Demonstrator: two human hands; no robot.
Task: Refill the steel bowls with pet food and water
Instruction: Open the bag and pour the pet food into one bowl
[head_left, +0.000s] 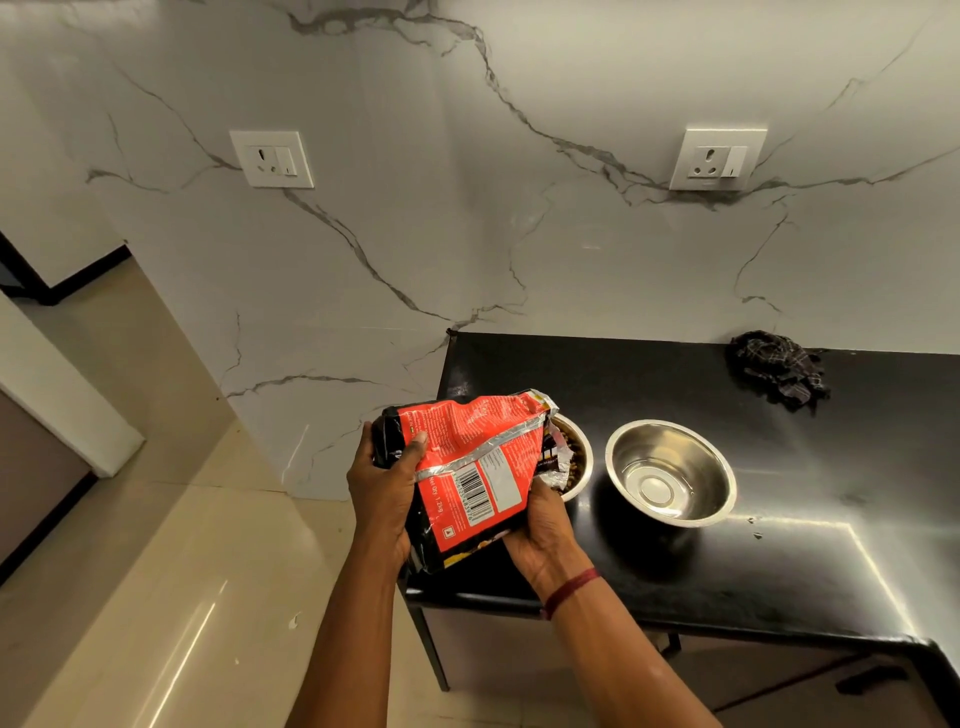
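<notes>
Seen from the head view, a red and black pet food bag (470, 473) is gripped by both hands above the near left corner of a black table (779, 561). The left hand (382, 488) clasps its folded end; the right hand (543, 530) supports its underside. Its torn mouth is tilted over a steel bowl (579, 457) holding kibble. A second steel bowl (670, 473), just beside it, is shown without food. A dark checked cloth (776, 374) lies by the marble wall (467, 208).

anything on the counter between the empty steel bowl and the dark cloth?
Nothing: in the head view the black counter is bare between the empty steel bowl and the dark cloth by the wall.
</notes>
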